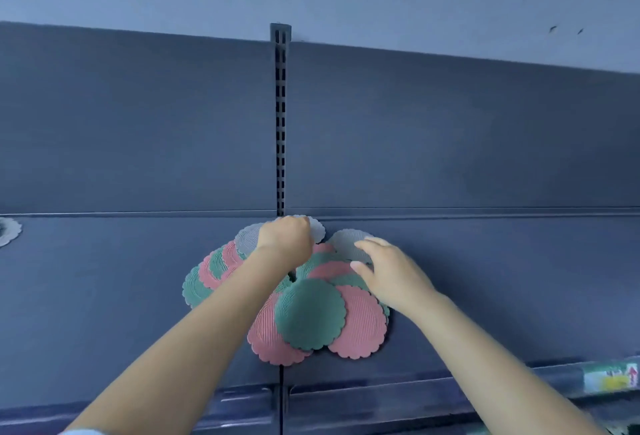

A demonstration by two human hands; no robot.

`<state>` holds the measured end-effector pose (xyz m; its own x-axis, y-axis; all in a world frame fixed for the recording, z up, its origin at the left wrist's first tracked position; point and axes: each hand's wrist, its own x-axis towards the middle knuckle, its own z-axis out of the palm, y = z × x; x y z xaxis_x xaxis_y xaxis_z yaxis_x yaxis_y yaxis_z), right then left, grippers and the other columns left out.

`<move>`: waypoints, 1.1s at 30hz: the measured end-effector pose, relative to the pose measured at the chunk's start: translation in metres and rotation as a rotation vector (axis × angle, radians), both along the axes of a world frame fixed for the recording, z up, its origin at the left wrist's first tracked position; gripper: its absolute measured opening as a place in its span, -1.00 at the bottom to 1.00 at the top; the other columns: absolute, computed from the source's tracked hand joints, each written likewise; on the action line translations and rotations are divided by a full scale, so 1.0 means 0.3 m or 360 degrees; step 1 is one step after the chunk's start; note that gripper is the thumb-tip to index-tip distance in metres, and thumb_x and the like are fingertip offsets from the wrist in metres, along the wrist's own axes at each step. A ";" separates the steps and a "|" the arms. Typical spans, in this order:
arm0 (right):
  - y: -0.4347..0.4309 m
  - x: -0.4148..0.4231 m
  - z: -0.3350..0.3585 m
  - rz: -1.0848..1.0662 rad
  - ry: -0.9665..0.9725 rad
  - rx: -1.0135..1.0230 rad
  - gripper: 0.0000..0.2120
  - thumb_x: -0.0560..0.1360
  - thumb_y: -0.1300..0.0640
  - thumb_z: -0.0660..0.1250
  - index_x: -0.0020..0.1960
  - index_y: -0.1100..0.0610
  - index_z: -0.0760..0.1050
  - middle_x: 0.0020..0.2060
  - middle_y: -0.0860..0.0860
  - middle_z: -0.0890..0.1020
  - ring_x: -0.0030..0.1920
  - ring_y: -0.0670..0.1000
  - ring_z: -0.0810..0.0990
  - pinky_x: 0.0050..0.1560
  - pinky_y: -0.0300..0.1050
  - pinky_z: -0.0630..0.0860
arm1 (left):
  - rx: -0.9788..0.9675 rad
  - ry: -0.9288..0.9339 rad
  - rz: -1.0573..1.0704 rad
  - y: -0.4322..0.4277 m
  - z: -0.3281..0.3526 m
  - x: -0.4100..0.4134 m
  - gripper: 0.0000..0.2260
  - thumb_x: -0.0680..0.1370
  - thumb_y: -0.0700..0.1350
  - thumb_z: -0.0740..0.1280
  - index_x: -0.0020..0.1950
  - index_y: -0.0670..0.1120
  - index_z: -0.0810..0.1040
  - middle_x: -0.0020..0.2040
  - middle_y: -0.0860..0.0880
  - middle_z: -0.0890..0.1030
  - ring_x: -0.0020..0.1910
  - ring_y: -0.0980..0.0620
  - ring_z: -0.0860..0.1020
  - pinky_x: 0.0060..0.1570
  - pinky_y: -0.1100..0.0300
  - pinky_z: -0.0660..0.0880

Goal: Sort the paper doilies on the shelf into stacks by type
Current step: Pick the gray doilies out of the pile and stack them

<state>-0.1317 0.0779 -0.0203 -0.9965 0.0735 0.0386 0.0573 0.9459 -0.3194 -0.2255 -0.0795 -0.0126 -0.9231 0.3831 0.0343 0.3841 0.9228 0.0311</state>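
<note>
Nearest, just below the right wrist, a green round scalloped paper doily [310,313] lies on top of a pink ribbed scalloped paper doily [363,329] at the front of the dark blue-grey metal shelf [502,278]. Left of the left forearm, a fan of green and pink doilies [207,275] overlaps. The right hand [388,275] is loosely spread, its fingers relaxed and its thumb apart, holding nothing. A pale grey scalloped doily [346,242] lies at its fingertips. Farther back, the left hand [285,240] is curled, knuckles up, over a second grey doily [317,226]. Its fingertips are hidden, so I cannot tell whether it grips. Behind that hand rises a slotted upright [280,122].
</note>
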 end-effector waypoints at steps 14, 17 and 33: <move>0.120 -0.280 0.022 0.0334 -0.0103 0.0219 -0.58 0.41 -0.28 0.25 -0.26 0.10 0.40 -0.27 0.00 0.58 -0.14 0.12 0.54 -0.23 -0.12 0.39 | -0.0132 0.0076 0.0300 0.221 -0.011 -0.125 -0.85 0.57 -0.16 0.17 -0.03 -0.16 0.52 -0.03 -0.11 0.62 0.00 -0.16 0.60 -0.22 0.14 0.38; 0.166 -0.278 0.027 0.0391 0.0164 0.0041 -0.66 0.50 0.01 0.13 -0.41 0.12 0.23 -0.48 0.00 0.37 -0.33 0.15 0.41 -0.40 -0.11 0.25 | 0.0127 0.0267 0.0513 0.209 0.025 -0.078 -0.88 0.58 -0.27 0.11 0.07 -0.19 0.39 -0.02 -0.17 0.60 -0.11 -0.21 0.57 -0.27 0.09 0.33; -0.105 -0.091 0.144 0.0818 0.0135 -0.1782 -0.74 0.50 0.26 0.33 0.18 0.16 0.52 -0.11 0.08 0.67 -0.20 -0.02 0.59 -0.13 -0.20 0.52 | 0.2840 0.0332 0.1554 -0.183 0.170 0.653 -0.86 0.55 -0.34 0.30 0.11 -0.26 0.50 -0.10 -0.20 0.64 -0.32 0.00 0.67 -0.32 0.20 0.62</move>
<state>-0.1589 0.0463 0.0228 -0.9169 -0.2917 0.2725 -0.3006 0.0554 -0.9521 -0.0296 -0.1345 0.0383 -0.6917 -0.7051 -0.1563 -0.0003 -0.2161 0.9764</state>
